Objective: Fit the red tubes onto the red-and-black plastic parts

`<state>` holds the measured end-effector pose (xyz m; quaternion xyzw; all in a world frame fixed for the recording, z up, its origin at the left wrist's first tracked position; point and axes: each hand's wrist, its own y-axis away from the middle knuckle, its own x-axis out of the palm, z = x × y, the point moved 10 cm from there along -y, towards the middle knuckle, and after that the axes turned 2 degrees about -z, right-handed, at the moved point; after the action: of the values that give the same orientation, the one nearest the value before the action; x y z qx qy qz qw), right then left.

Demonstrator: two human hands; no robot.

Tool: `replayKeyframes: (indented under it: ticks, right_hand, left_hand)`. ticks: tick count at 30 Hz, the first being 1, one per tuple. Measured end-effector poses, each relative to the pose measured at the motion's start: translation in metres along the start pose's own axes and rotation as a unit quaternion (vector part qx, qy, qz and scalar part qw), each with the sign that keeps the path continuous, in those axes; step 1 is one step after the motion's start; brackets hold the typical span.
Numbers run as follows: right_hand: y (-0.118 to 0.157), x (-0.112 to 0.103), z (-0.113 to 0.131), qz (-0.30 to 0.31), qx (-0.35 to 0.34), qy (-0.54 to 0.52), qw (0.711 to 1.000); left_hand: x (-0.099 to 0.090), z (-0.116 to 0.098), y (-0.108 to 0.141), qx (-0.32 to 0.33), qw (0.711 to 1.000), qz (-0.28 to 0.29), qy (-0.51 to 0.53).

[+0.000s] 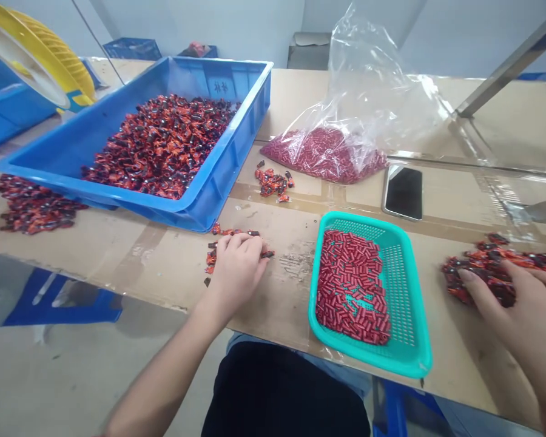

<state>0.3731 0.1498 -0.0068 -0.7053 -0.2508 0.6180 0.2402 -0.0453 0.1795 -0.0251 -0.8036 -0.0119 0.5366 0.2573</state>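
Left hand [236,273] sits curled close over the little red-wrapped pieces [212,261] near the worktop's [282,309] front edge, fingers [248,243] together (can't tell if pinching), which suits tiny bits, while right hand [514,303] rests fingers apart on a wrapped pile [486,267] by the right edge, past a teal basket [418,364] of red tubes [350,285].

crate [200,209] of wrapped pieces [159,149] left on the table [118,261], basket [407,285] of tubes [350,288] right, phone [404,192] behind it
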Motion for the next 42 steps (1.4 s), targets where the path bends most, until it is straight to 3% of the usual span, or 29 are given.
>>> replayKeyframes:
  ticks: [2,4,8,11,17,22,27,29,33,36,42]
  right_hand:
    - [-0.008,-0.034,0.049,-0.041,-0.074,-0.101,0.991]
    - [-0.012,-0.05,0.099,0.016,-0.119,-0.168,0.978]
    - [0.0,-0.045,0.189,0.191,-0.213,-0.292,0.913]
    - [0.005,-0.03,0.217,0.246,-0.234,-0.283,0.897]
    - [0.003,-0.022,0.221,0.262,-0.225,-0.303,0.888]
    - [-0.007,-0.042,0.205,0.224,-0.168,-0.381,0.881]
    - [-0.012,-0.078,0.203,0.231,-0.107,-0.531,0.808]
    - [-0.014,-0.094,0.207,0.204,-0.12,-0.529,0.815]
    - [-0.013,-0.112,0.214,0.153,-0.162,-0.46,0.86]
    - [-0.012,-0.115,0.218,0.14,-0.189,-0.408,0.882]
    - [-0.014,-0.11,0.217,0.159,-0.199,-0.369,0.894]
  left_hand:
    - [-0.005,-0.006,-0.003,0.01,1.0,-0.012,0.027]
    - [-0.015,-0.015,-0.005,0.025,0.997,-0.034,0.071]
    - [-0.033,-0.036,-0.003,0.047,0.98,-0.049,0.186]
    - [-0.031,-0.048,0.003,0.024,0.948,-0.006,0.318]
    - [-0.019,-0.063,0.013,-0.012,0.881,0.045,0.47]
    - [-0.028,-0.075,0.018,0.015,0.891,0.012,0.454]
    - [-0.041,-0.091,0.017,0.055,0.883,-0.02,0.466]
    - [-0.045,-0.098,0.016,0.075,0.887,-0.022,0.456]
    - [-0.049,-0.107,0.019,0.102,0.911,-0.033,0.398]
    - [-0.047,-0.111,0.025,0.112,0.923,-0.027,0.367]
    - [-0.052,-0.118,0.033,0.158,0.931,-0.027,0.326]
